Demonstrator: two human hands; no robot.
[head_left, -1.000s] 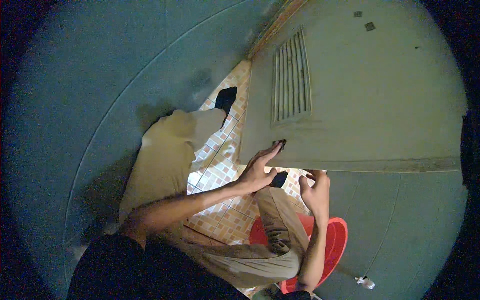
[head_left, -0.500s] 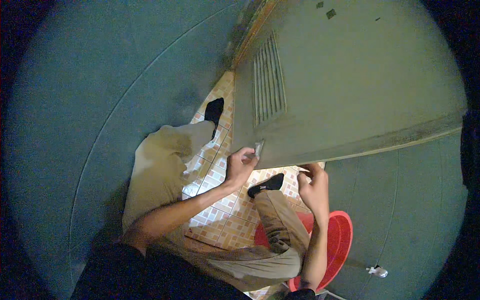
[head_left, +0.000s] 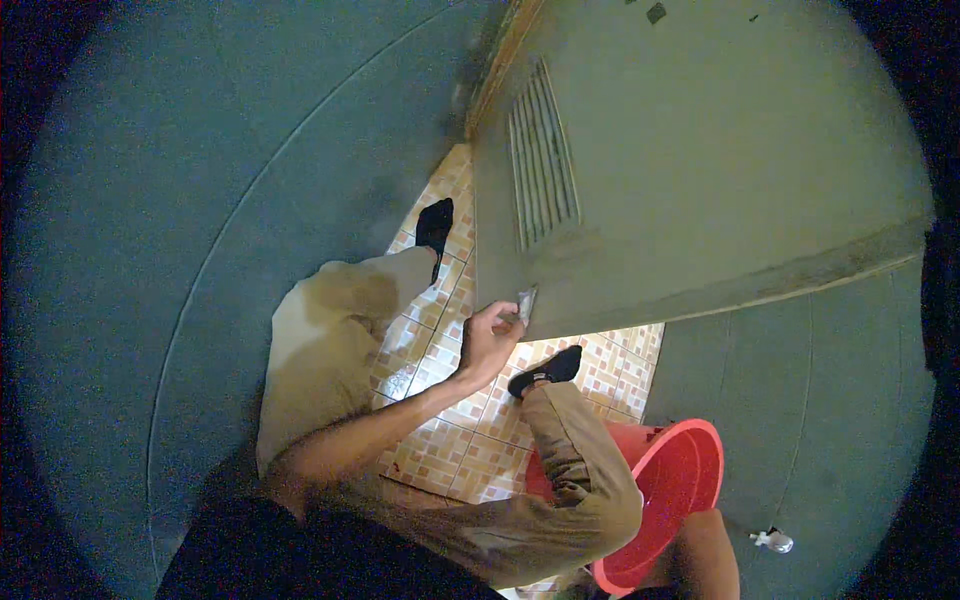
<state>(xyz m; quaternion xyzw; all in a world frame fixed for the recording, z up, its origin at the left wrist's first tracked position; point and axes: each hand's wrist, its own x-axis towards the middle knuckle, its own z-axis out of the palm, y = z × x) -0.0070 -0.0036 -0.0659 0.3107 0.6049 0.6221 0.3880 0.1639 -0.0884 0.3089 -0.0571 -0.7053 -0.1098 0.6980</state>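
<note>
My left hand (head_left: 490, 341) is closed in a pinch on a small whitish, shiny piece (head_left: 526, 303). It presses this piece against the lower corner of a grey-green door (head_left: 720, 190), close to the door's edge; what exactly the piece is cannot be made out. Of my right arm, only a bent part shows at the bottom right, beside a red plastic bucket (head_left: 705, 470); the right hand itself is out of the picture.
A louvred vent (head_left: 543, 155) is set in the door. Both my feet, in black socks (head_left: 435, 225), rest on the tiled floor (head_left: 440, 440). Dark green walls (head_left: 250, 120) close in on either side. A small metal tap (head_left: 772, 541) sticks out of the right wall.
My right hand has left the door's edge and withdrawn down past the bucket, out of view. My left hand stays pinched at the door corner. The whole view has shifted slightly.
</note>
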